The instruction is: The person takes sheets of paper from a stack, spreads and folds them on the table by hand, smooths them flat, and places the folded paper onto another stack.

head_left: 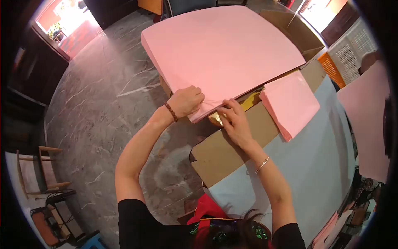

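A large stack of pink paper (224, 50) has its near corner under both of my hands. My left hand (186, 101), with a beaded bracelet on the wrist, is closed at that corner, its fingers pinching the top paper, which wrinkles beside them. At the stack's front edge, my right hand (236, 124) has bent fingers gripping the paper's edge; its fingertips are partly hidden. A thin bangle circles that wrist. Just under the edge shows something shiny and gold (216, 119). A smaller folded pink stack (292, 103) lies to the right of my right hand.
Brown cardboard (232, 153) lies along a light-blue surface (306, 166) in front of me. An open cardboard box (286, 27) stands behind the stack. Plastic crates (348, 54) are at the right, with more pink sheets (365, 120). A wooden chair (39, 174) stands at left.
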Tool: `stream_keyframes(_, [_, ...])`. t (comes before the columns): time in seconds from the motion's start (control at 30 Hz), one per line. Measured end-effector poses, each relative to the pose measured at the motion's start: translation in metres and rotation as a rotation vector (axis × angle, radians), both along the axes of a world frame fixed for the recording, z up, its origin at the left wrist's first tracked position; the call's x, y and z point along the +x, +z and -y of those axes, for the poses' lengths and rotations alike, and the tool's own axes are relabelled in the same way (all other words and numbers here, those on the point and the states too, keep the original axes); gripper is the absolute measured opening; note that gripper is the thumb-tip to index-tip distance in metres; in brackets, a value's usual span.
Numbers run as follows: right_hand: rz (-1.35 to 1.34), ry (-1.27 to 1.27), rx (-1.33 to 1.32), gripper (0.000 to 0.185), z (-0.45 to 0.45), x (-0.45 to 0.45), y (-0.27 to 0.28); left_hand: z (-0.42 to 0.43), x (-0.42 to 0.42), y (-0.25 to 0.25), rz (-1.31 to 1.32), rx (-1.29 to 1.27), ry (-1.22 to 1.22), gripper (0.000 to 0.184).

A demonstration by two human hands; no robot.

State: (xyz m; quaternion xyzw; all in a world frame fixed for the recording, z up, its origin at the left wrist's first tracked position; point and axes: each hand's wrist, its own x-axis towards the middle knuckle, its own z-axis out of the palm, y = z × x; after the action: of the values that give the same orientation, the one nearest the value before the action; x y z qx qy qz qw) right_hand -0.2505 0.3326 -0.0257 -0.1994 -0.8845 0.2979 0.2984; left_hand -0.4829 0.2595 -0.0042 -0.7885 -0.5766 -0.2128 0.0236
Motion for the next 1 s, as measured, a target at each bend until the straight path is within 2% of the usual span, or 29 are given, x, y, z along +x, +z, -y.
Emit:
stream_keyframes(0.03, [-0.067,-0.014,-0.018,0.026,-0.001,-0.002,0.000,-0.002,-0.003,0.004,0.063,-0.039,-0.021,0.006])
stream_keyframes(0.1, [-0.040,-0.056,0.030,0.025,-0.001,-0.003,0.004,-0.006,-0.007,0.011,0.124,-0.077,-0.036,0.006])
stream_keyframes(0.17, [-0.020,-0.123,0.087,0.030,-0.003,-0.009,0.006,-0.010,-0.011,0.016,0.322,-0.264,0.005,0.006])
stream_keyframes(0.2, [-0.021,-0.125,0.088,0.030,-0.005,-0.012,0.007,-0.012,-0.012,0.019,0.321,-0.264,0.004,0.006])
stream_keyframes(0.27, [0.011,-0.137,0.197,0.037,-0.009,-0.018,0.007,-0.014,-0.014,0.024,0.548,-0.468,0.111,0.008])
stream_keyframes(0.6, [0.044,-0.140,0.283,0.040,-0.029,-0.043,0.006,-0.023,-0.025,0.032,0.580,-0.624,0.098,0.008])
stream_keyframes(0.67, [0.060,-0.178,0.300,0.041,-0.028,-0.045,0.008,-0.022,-0.025,0.034,0.701,-0.675,0.098,0.007])
stream_keyframes(0.93, [0.066,-0.219,0.272,0.043,-0.030,-0.044,0.004,-0.024,-0.027,0.032,0.672,-0.687,0.104,0.006])
stream_keyframes(1.0, [0.050,-0.221,0.272,0.044,-0.029,-0.043,0.004,-0.024,-0.027,0.031,0.740,-0.685,0.088,0.007])
